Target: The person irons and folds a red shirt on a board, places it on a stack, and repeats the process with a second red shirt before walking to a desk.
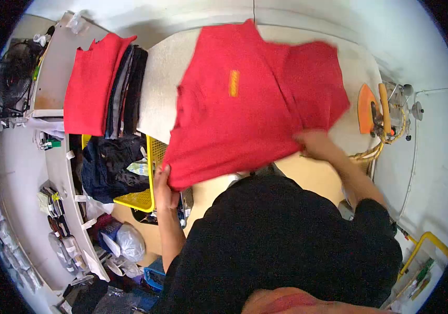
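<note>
A red shirt (229,120) with a small yellow print is spread over the pale ironing table (158,78), its near edge pulled up towards me. At its lower left corner my left hand (165,191) is closed on the fabric, thumb on top. My right hand (315,145) grips the near edge on the right side; motion blurs it a little and its fingertips are hidden by the cloth. To the right of the shirt, an iron (368,109) with an orange plate rests at the table's end.
Folded garments, a red one (90,86) and several dark ones (127,91), are stacked at the table's left end. Below them is a yellow basket (157,157) with dark clothes inside. A black fan (14,78) stands far left, and a yellow metal bar (425,243) is at lower right.
</note>
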`<state>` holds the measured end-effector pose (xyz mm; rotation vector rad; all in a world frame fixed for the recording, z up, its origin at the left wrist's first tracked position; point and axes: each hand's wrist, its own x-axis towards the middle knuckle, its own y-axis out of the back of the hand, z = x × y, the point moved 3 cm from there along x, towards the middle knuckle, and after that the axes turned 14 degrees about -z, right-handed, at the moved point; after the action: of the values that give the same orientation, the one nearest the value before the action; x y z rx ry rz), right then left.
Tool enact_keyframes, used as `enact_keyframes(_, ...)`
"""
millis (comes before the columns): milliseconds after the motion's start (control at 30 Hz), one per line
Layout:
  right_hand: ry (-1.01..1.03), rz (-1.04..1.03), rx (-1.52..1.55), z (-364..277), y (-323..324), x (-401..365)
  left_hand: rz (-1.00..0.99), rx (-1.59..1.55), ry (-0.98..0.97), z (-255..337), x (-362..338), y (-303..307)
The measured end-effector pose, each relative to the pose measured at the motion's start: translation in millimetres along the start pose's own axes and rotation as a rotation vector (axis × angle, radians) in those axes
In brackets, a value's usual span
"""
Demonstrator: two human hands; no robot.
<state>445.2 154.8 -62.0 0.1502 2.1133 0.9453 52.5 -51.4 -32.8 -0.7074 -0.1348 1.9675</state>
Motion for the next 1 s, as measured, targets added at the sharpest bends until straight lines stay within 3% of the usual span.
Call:
enact_keyframes(33,-0.005,-0.147,0.022,-16,-36,-3,0.049,0.001,0.020,-11,-12,15)
enact_keyframes(100,0.110,-0.232,0.099,-46,-98,-14,0.056,-0.063,0.089,-34,-37,62)
enact_keyframes(233,0.240,-0.556,0.366,-85,-144,-1,0.266,-0.069,0.073,-50,-84,140)
enact_keyframes(300,0.353,-0.463,0.359,-99,-104,13,0.299,-0.040,0.016,-42,-97,164)
enact_keyframes(367,0.338,-0.059,0.208,-87,-59,47,0.255,0.028,-0.076,-28,-105,185)
enact_keyframes(400,0.218,0.034,0.343,-86,-24,60,0.270,0.037,-0.091,-20,-107,189)
enact_keyframes(433,0.270,0.309,0.545,-67,-10,83,0.287,0.047,-0.110,-12,-108,186)
enact_keyframes(467,0.165,0.470,0.497,-66,23,97,0.289,0.045,-0.121,-5,-108,188)
enact_keyframes(533,0.169,0.716,0.487,-54,67,145,0.299,0.125,-0.136,8,-107,190)
enact_keyframes(633,0.080,0.860,0.310,-48,118,220,0.317,0.188,-0.155,17,-105,199)
enact_keyframes(700,-0.148,1.198,0.047,-59,137,244,0.362,0.247,-0.162,29,-107,175)
enact_keyframes(833,-0.155,1.039,-0.041,-56,141,255,0.420,0.319,-0.268,48,-110,157)
enact_keyframes(900,0.269,0.733,0.278,-36,138,253,0.420,0.241,-0.391,70,-115,130)
enact_keyframes(1000,0.329,0.760,0.908,9,117,169,0.447,0.112,-0.485,105,-110,113)
